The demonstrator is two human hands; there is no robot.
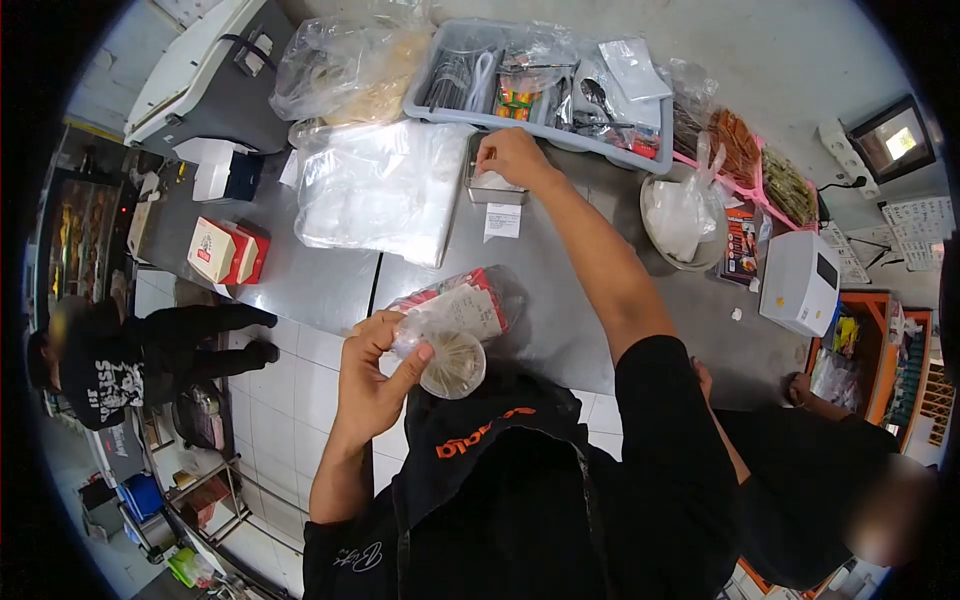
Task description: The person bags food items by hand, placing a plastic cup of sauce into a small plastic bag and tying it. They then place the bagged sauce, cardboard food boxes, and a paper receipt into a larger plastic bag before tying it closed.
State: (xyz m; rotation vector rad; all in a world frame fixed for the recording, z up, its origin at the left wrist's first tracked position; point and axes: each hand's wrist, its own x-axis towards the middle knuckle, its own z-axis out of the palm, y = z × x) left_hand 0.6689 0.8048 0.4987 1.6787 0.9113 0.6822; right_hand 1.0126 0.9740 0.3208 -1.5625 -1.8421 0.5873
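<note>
My left hand (375, 365) pinches the gathered neck of a clear plastic bag, thumb against fingers. Inside that bag is a round, pale tub (455, 368), held over the front edge of the steel table. Just behind it lies a clear-wrapped red and white packet (470, 303) with a printed slip on top. My right hand (513, 157) reaches forward, its fingers closed and dipping into a small rectangular metal tin (483, 197). Something whitish shows under those fingers; what they grip cannot be made out. A printed receipt (503, 220) lies at the tin's near side.
Left of the tin is a stack of clear plastic bags (385, 185). A grey divided tray (640, 145) of cutlery and sachets stands behind. To the right are a bowl (690, 262) and a white printer (798, 283). One person stands at left, another close at right.
</note>
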